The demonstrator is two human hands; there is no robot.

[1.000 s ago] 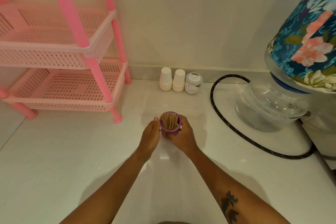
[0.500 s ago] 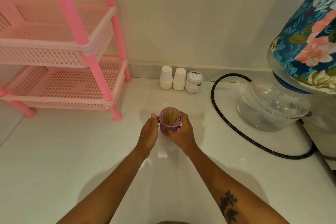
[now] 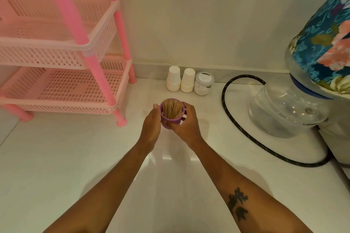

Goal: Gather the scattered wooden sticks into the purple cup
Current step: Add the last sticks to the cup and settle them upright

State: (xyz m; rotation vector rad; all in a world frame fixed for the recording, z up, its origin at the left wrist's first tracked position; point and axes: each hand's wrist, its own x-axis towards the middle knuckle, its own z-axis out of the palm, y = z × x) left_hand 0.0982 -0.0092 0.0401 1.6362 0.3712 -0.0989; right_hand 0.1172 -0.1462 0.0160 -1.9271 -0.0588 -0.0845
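Observation:
The purple cup point(image 3: 170, 120) is held between both hands above the white floor, its mouth tipped toward me. A bundle of wooden sticks point(image 3: 172, 111) fills it, standing on end. My left hand point(image 3: 151, 125) grips the cup's left side with the thumb up along the rim. My right hand point(image 3: 186, 124) curls round its right side, fingers at the rim and thumb under the front. No loose sticks show on the floor.
A pink plastic rack point(image 3: 79, 73) stands at the left. Two white paper cups point(image 3: 180, 81) and a small jar point(image 3: 203, 83) sit by the wall. A black hose point(image 3: 244, 132) loops round a clear water bottle point(image 3: 284, 111) with a floral cover at the right.
Both hands have stayed on the cup; the cup has shifted slightly away from me and tilted a little, and my view has dipped.

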